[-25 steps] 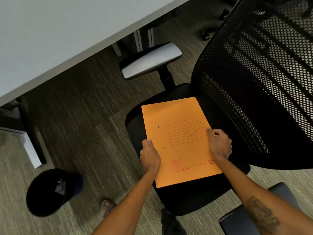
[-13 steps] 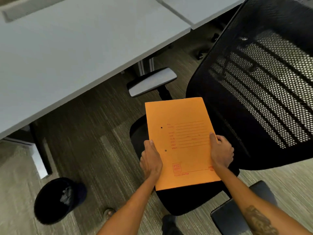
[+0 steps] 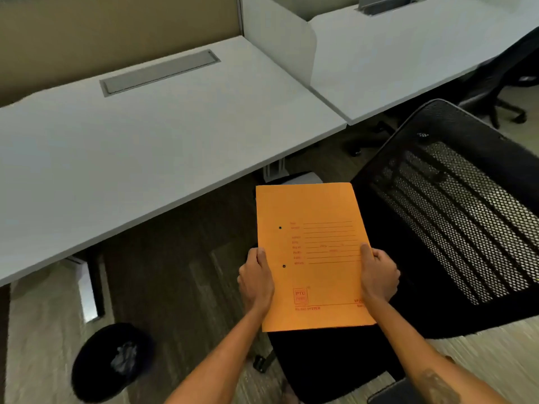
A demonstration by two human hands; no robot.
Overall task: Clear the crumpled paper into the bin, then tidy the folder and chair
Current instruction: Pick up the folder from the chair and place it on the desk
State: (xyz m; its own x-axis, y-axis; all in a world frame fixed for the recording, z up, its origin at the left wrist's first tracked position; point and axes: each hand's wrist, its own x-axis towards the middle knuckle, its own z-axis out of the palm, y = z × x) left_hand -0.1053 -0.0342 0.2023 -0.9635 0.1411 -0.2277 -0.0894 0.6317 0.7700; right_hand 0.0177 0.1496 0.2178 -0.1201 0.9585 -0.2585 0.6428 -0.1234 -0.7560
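Observation:
An orange folder [image 3: 313, 252] with red printed lines is held up in the air above the black seat of the office chair [image 3: 455, 217]. My left hand [image 3: 256, 279] grips its left edge and my right hand [image 3: 379, 275] grips its right edge, thumbs on top. The chair's mesh backrest stands to the right of the folder. A black round bin [image 3: 96, 371] sits on the carpet at the lower left, with crumpled paper [image 3: 125, 358] inside it.
A white desk [image 3: 145, 141] fills the upper left, with a grey cable tray lid [image 3: 159, 72] near its back. A second white desk [image 3: 393, 53] adjoins at the upper right behind a low divider. Another dark chair [image 3: 501, 83] stands at the far right.
Both hands have lifted the folder up off the chair seat and toward me. The view has tilted upward, so more of the desk top shows.

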